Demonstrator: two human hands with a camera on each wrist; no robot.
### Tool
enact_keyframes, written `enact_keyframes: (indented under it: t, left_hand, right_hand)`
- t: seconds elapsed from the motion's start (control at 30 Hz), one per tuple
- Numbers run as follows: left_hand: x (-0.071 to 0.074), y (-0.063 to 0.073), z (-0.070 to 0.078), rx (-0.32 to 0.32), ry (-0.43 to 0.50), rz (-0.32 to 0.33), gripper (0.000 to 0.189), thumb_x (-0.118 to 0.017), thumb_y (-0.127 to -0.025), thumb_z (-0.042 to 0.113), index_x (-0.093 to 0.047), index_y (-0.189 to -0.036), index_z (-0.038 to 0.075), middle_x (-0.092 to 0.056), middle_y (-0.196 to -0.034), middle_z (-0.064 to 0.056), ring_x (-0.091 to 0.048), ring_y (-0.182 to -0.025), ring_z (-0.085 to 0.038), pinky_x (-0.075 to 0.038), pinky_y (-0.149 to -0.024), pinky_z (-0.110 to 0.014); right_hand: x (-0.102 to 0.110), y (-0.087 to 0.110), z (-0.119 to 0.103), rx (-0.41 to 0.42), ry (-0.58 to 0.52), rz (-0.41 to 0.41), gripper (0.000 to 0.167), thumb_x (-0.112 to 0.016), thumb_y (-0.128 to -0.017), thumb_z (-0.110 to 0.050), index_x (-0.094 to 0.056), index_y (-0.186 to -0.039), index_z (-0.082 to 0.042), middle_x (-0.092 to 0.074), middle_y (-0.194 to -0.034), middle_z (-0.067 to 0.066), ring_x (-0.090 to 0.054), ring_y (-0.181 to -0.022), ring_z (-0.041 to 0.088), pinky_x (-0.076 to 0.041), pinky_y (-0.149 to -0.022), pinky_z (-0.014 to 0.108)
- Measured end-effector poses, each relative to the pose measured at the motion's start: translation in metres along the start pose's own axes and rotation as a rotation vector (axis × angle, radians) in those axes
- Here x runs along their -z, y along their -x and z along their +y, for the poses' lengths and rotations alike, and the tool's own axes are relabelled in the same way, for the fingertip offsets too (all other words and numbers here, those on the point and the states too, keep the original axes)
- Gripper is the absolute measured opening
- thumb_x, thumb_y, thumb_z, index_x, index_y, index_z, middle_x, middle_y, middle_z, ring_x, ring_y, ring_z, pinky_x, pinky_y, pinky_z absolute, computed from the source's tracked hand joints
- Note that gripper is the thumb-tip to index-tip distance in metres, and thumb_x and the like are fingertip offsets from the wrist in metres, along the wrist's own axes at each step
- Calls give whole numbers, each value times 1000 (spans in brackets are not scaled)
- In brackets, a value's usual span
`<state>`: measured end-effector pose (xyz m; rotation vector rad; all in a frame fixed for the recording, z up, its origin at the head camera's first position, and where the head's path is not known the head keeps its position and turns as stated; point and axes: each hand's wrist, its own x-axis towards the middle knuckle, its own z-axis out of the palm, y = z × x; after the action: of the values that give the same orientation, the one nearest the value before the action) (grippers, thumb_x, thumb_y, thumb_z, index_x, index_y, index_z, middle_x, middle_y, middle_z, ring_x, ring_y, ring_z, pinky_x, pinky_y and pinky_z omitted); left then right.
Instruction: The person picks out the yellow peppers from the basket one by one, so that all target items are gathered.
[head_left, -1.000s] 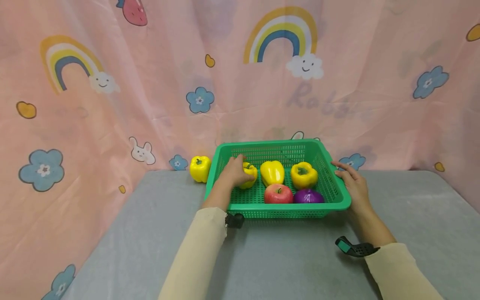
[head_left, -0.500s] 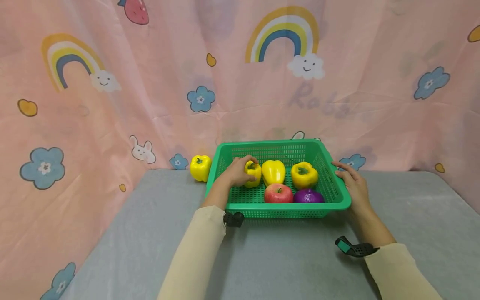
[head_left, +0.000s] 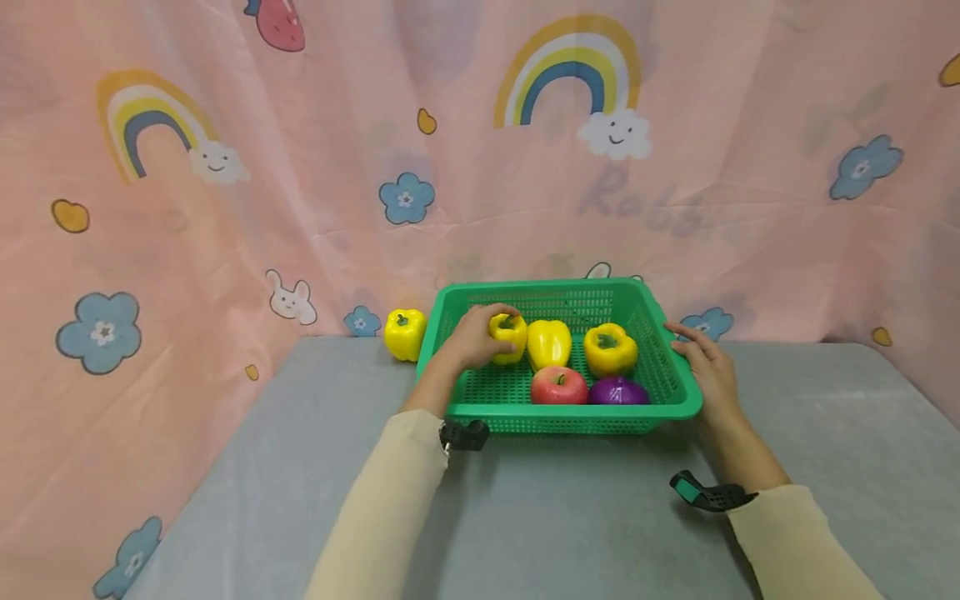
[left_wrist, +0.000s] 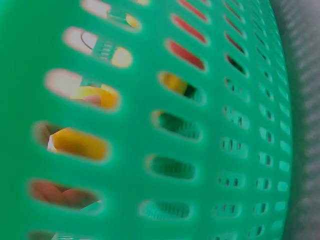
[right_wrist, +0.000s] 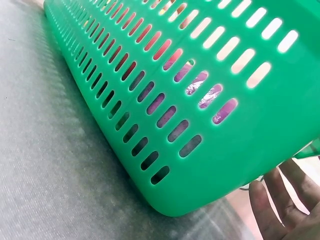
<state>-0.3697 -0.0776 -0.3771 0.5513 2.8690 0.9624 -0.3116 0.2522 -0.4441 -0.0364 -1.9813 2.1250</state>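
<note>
In the head view my left hand (head_left: 474,337) grips a yellow bell pepper (head_left: 508,340) inside the left part of a green plastic basket (head_left: 555,412), fingers over its top and thumb at its near side. My right hand (head_left: 711,371) holds the basket's right rim. Beside the gripped pepper lie a second yellow bell pepper (head_left: 550,344) and a third one (head_left: 610,350). A red apple (head_left: 559,386) and a purple onion (head_left: 618,391) sit along the front wall. Through the slots of the basket wall (left_wrist: 130,145), the left wrist view shows bits of yellow and fingers.
Another yellow bell pepper (head_left: 406,335) stands on the grey table (head_left: 570,508), just outside the basket's left wall. Behind the table hangs a pink printed curtain (head_left: 480,233). The basket's slotted wall (right_wrist: 210,165) fills much of the right wrist view.
My left hand has moved the bell pepper a little up and to the right, close to the neighbouring one. My right hand stays at the basket rim.
</note>
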Motion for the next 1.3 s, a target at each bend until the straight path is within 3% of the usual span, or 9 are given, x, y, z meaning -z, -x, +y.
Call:
enact_keyframes:
  t: [0.2,0.47,0.7,0.87,1.1,1.3]
  left_hand:
    - [8,6,5,-48,12,22,54,-76,-91,19,-60,-142,20,-55,-150,-6,-43,-145,-30,-40,-118,-49]
    - [19,21,12,-64,92,72,56,-77,-90,24,-60,-143,21,-55,-150,-5,-45,-143,-27,-43,-116,-47]
    - [33,36,11,-95,189,188,56,-82,-85,24,-64,-138,22,-59,-146,-2,-49,-140,-24,-46,-114,-42]
    - [44,50,8,-73,254,282,54,-82,-85,23,-66,-136,24,-56,-148,-2,-51,-139,-27,-50,-109,-44]
    - [46,65,7,-79,438,356,52,-81,-87,23,-65,-136,24,-57,-147,2,-60,-125,-27,-55,-101,-43]
    - [47,76,6,-115,432,444,51,-82,-85,22,-67,-133,20,-60,-143,-1,-59,-123,-26,-55,-100,-45]
  right_hand:
    - [0,0,1,-3,-23,-19,27,-56,-104,-24,-66,-129,-27,-62,-73,-15,-56,-60,-1,-50,-58,14]
    - [1,0,3,-6,-48,-22,30,-56,-104,-24,-66,-132,-24,-57,-64,-12,-54,-56,0,-49,-56,14]
    - [2,1,2,-7,-28,-13,27,-56,-103,-24,-67,-128,-27,-58,-65,-12,-54,-56,0,-49,-56,14]
    - [-1,-1,0,-7,-4,-20,29,-55,-104,-24,-66,-130,-25,-60,-66,-13,-56,-56,0,-50,-56,15]
    - [1,-2,0,-8,42,2,31,-55,-103,-25,-66,-133,-25,-63,-75,-16,-59,-63,-1,-51,-59,14]
    - [2,0,3,-2,16,2,30,-56,-103,-24,-66,-131,-25,-64,-75,-15,-59,-62,-1,-51,-58,14]
